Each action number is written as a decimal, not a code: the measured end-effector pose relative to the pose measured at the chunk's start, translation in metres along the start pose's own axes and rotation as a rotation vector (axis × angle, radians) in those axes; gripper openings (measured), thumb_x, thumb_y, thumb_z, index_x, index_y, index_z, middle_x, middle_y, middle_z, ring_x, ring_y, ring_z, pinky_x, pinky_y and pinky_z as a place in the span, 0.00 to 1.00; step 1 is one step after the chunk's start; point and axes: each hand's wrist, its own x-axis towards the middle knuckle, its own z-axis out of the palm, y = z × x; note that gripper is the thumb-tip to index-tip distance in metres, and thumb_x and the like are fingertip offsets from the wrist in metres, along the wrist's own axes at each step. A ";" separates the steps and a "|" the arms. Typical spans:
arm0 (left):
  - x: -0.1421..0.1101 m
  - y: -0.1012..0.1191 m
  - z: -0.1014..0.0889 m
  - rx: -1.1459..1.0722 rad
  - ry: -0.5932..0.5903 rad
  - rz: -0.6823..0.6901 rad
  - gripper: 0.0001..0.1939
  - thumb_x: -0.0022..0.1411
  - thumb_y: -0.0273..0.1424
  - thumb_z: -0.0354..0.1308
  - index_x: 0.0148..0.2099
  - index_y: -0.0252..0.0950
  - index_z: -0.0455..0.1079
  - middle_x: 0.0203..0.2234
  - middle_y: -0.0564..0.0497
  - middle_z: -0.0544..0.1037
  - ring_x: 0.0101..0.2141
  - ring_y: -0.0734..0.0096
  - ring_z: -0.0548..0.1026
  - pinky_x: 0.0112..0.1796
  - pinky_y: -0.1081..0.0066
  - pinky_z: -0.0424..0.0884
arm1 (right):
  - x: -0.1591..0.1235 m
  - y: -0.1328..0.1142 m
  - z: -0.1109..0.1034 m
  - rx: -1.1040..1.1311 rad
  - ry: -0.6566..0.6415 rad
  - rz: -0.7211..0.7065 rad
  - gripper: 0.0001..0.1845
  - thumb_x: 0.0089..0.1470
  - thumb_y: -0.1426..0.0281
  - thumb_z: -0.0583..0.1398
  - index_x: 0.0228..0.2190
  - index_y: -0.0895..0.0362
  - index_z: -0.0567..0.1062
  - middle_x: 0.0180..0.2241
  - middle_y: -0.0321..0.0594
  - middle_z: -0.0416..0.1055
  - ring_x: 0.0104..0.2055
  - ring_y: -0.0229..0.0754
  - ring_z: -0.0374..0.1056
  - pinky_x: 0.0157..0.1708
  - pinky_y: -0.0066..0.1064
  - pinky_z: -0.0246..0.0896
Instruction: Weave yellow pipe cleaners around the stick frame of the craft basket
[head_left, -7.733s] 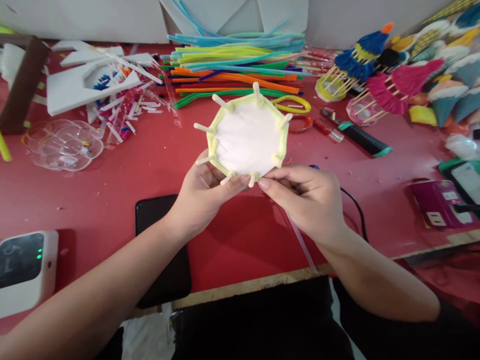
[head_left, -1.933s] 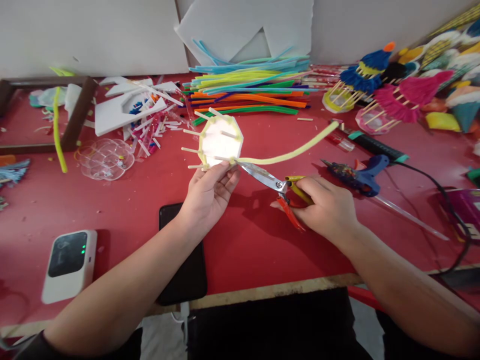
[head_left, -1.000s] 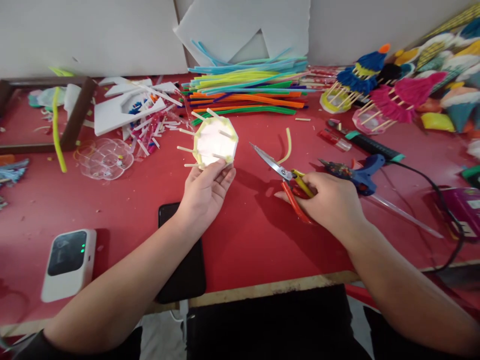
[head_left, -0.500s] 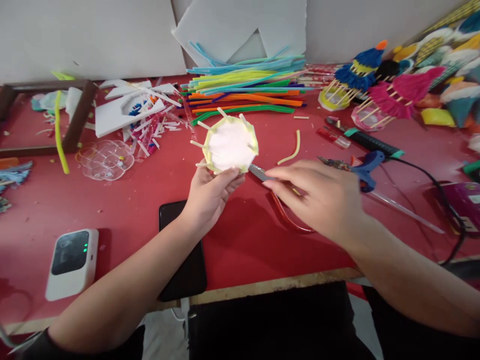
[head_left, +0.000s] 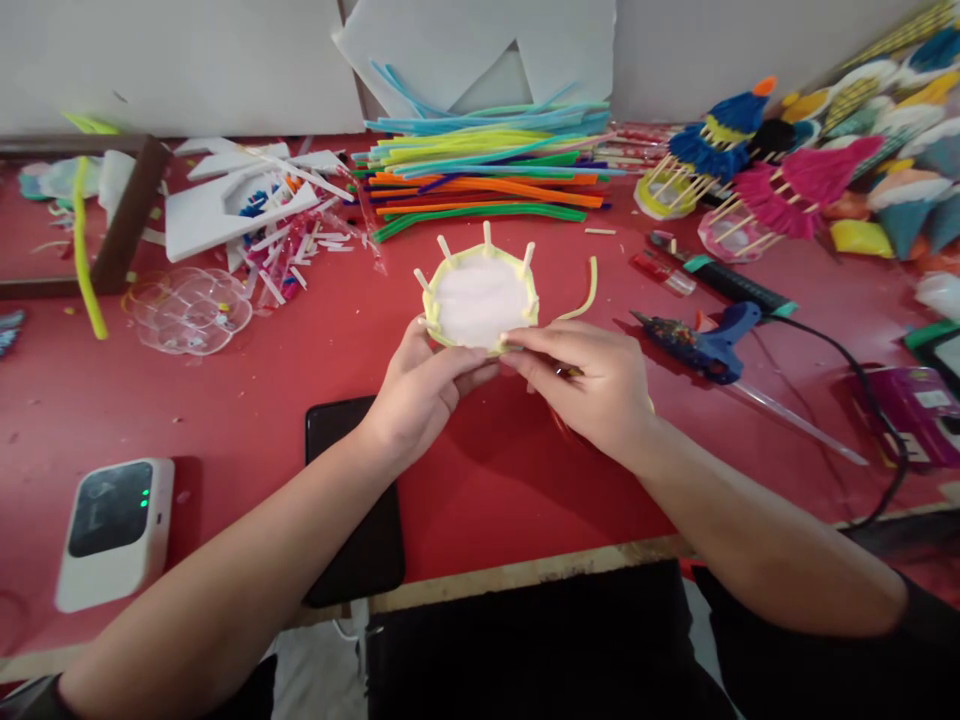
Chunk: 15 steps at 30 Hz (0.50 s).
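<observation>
A white foam disc (head_left: 480, 298) edged with yellow pipe cleaner and studded with short wooden sticks is held above the red table (head_left: 247, 400). My left hand (head_left: 424, 385) grips its near left rim. My right hand (head_left: 592, 380) pinches the near right rim with thumb and fingertips. A cut-off yellow pipe cleaner piece (head_left: 586, 290) lies just right of the disc. The scissors lie under my right hand, almost wholly hidden.
A blue glue gun (head_left: 705, 340) with cord lies to the right. Coloured pipe cleaners (head_left: 480, 170) are piled at the back, finished tufted pieces (head_left: 780, 170) at back right. White foam scraps (head_left: 232, 200), a clear tray (head_left: 187, 310), a black phone (head_left: 352, 500) and a white device (head_left: 112, 530) are on the left.
My right hand cut the long yellow pipe cleaner off the disc, put the scissors down on the table and moved onto the disc's rim. The disc tilted flatter and shifted right.
</observation>
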 end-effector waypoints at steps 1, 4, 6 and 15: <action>0.000 0.001 0.000 -0.021 -0.002 -0.009 0.22 0.48 0.22 0.67 0.47 0.35 0.71 0.40 0.48 0.84 0.42 0.64 0.82 0.45 0.66 0.78 | 0.000 0.001 -0.001 0.038 -0.005 0.029 0.09 0.62 0.73 0.65 0.42 0.53 0.85 0.30 0.35 0.80 0.28 0.34 0.74 0.33 0.25 0.71; -0.002 0.004 0.002 -0.065 0.031 -0.041 0.17 0.48 0.27 0.62 0.44 0.34 0.71 0.34 0.48 0.83 0.37 0.63 0.82 0.43 0.64 0.78 | 0.001 0.002 -0.005 0.128 -0.019 0.082 0.08 0.60 0.74 0.66 0.40 0.53 0.85 0.26 0.32 0.77 0.25 0.32 0.72 0.30 0.25 0.70; -0.002 0.004 0.002 -0.061 0.047 -0.056 0.15 0.53 0.33 0.60 0.43 0.34 0.73 0.32 0.47 0.83 0.37 0.61 0.82 0.43 0.63 0.79 | 0.000 0.002 -0.006 0.184 -0.031 0.124 0.07 0.59 0.73 0.67 0.39 0.53 0.86 0.26 0.32 0.77 0.24 0.31 0.72 0.28 0.24 0.70; 0.003 0.001 0.000 0.044 0.096 -0.083 0.16 0.61 0.41 0.57 0.43 0.33 0.74 0.31 0.44 0.84 0.39 0.54 0.83 0.40 0.61 0.79 | -0.003 -0.004 -0.008 0.255 -0.162 0.286 0.08 0.62 0.73 0.64 0.40 0.56 0.85 0.23 0.30 0.76 0.18 0.30 0.69 0.21 0.22 0.66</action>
